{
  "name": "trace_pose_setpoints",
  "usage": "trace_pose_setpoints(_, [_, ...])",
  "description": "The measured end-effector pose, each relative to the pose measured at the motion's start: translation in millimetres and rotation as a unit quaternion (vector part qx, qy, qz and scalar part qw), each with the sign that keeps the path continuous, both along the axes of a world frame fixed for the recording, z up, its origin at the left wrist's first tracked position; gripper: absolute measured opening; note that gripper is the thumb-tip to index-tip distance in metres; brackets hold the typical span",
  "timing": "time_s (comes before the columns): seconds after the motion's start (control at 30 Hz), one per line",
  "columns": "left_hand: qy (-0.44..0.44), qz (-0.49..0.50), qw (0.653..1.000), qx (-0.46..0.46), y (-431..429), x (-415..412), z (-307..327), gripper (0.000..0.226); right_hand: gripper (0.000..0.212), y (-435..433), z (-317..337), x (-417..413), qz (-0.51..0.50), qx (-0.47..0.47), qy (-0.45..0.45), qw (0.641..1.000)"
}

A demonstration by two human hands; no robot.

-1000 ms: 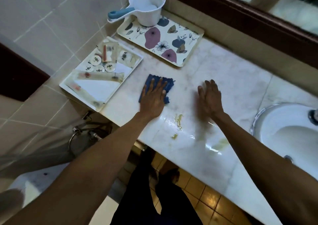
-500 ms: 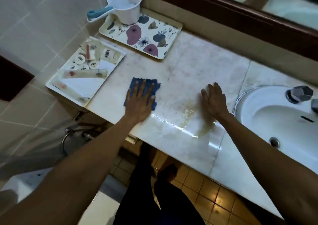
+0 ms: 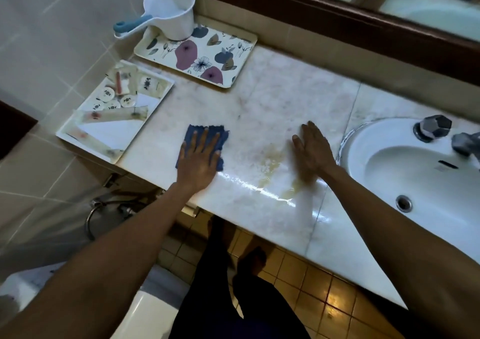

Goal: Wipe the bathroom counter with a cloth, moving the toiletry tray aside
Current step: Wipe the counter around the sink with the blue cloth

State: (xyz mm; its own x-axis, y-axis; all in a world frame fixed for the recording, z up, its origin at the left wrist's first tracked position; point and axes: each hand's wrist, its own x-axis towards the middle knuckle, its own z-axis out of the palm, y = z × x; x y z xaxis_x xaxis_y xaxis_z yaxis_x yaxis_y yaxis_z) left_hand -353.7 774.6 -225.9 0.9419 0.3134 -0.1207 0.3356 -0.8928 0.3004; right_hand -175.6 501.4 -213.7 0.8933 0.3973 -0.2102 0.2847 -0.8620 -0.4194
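My left hand (image 3: 200, 161) lies flat, fingers spread, pressing a blue cloth (image 3: 193, 131) onto the pale marble counter (image 3: 285, 100). My right hand (image 3: 313, 151) rests flat on the counter to the right, fingers together, holding nothing. Between the hands lies a yellowish wet smear (image 3: 271, 161). The white toiletry tray (image 3: 122, 131) with small round tubs and sachets sits at the counter's left end, overhanging the edge.
A floral tray (image 3: 233, 55) at the back left carries a white water scoop (image 3: 171, 14) with a blue handle. A white sink (image 3: 415, 172) with a tap (image 3: 433, 127) is on the right. A framed mirror (image 3: 363, 22) runs along the back wall.
My left hand has slid the cloth towards the counter's front edge, away from the trays. The view has shifted right, bringing the sink and tap in. My right hand stays flat by the smear.
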Motion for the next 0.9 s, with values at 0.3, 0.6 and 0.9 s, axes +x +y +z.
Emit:
trace_pose_setpoints(0.3, [-0.019,-0.197,0.978,-0.068,-103.3,37.0,3.2,0.049,0.058,-62.1,9.3,6.0,-0.019,-0.007,-0.053,0.998])
trace_pose_setpoints(0.6, [-0.023,-0.194,0.979,0.061,-38.1,7.0,-8.3,0.056,0.047,-104.7,-9.7,-16.3,-0.002,-0.096,-0.150,0.984])
trace_pose_setpoints(0.9, [-0.039,-0.248,0.966,0.059,-100.6,-49.5,-9.9,0.056,0.041,-105.8,-12.0,-21.8,-0.026,-0.058,-0.171,0.983])
